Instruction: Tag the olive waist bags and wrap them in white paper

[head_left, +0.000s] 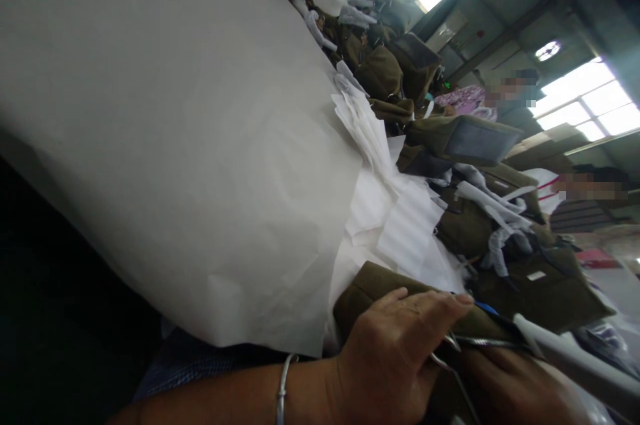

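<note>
An olive-brown fabric bag (373,281) lies at the bottom of the view, against the edge of a large white sheet. My left hand (390,351), with a silver bangle (283,388) at the wrist, is closed on this bag, its thumb laid across the cloth. A metal ring (447,361) and dark trim show beside the thumb. My right hand (525,388) is at the bag's opening, in shadow. Its fingers are hidden and slightly blurred. Near the bag's end stands a pale wrapped strip (575,351), perhaps a handle.
The view is tilted sideways. A large white sheet (175,145) covers the surface at left. Loose white papers (395,211) lie along its edge. Several similar bags (480,138) with wrapped handles are heaped beyond. Two people (467,99) are farther back, below bright windows (585,105).
</note>
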`<state>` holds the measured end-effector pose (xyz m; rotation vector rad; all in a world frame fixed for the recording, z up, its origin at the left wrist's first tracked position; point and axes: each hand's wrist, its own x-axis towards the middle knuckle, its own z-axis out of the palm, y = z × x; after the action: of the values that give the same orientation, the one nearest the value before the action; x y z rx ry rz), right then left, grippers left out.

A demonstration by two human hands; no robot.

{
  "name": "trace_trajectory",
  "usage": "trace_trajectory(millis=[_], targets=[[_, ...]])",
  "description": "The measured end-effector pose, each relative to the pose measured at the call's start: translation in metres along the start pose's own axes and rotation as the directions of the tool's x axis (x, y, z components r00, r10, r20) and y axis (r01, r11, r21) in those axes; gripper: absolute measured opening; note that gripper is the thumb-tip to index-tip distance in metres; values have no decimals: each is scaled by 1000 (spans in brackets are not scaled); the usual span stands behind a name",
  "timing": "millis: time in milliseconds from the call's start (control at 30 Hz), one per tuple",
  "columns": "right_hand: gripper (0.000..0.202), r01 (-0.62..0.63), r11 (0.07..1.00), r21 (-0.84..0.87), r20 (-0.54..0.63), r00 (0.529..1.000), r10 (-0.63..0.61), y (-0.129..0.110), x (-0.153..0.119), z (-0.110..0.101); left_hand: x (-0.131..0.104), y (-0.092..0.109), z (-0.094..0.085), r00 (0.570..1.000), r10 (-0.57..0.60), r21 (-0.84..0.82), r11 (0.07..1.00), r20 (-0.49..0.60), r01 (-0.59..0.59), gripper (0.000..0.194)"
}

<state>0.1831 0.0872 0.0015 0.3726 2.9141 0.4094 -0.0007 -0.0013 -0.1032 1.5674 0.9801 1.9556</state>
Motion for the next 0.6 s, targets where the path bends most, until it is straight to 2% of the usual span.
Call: trace_trajectory(millis=[67, 167, 233, 300, 433, 500, 600], targets=[[32, 36, 994, -102, -78, 996, -44, 0, -3, -1, 0, -1, 2, 1000, -3, 1, 1000, 11, 3, 81], [41, -87, 989, -121, -163, 984, 67, -3, 6, 2, 1, 0, 5, 998, -62, 22, 998, 22, 62, 80], [44, -142, 984, -104, -146, 981, 126, -7, 14, 0, 4, 1, 5, 996, -92, 21, 996, 12, 92, 78], [40, -94, 992, -81, -137, 987, 82, -10, 16, -7, 6, 2, 2, 995, -100, 3, 995, -2, 100, 75], [28, 94, 994, -53, -228, 968, -104, -10, 4, -19, 8, 0, -1, 991, -125, -15, 992, -43, 125, 73], [30, 143, 989, -47, -181, 972, -149, -7, -1, -19, 7, -2, 1, 991, -117, -32, 993, -61, 115, 77], [35, 178, 984, 11, -8, 984, -178, -3, -3, -7, 5, -3, 7, 992, -105, -77, 992, -69, 100, 75]])
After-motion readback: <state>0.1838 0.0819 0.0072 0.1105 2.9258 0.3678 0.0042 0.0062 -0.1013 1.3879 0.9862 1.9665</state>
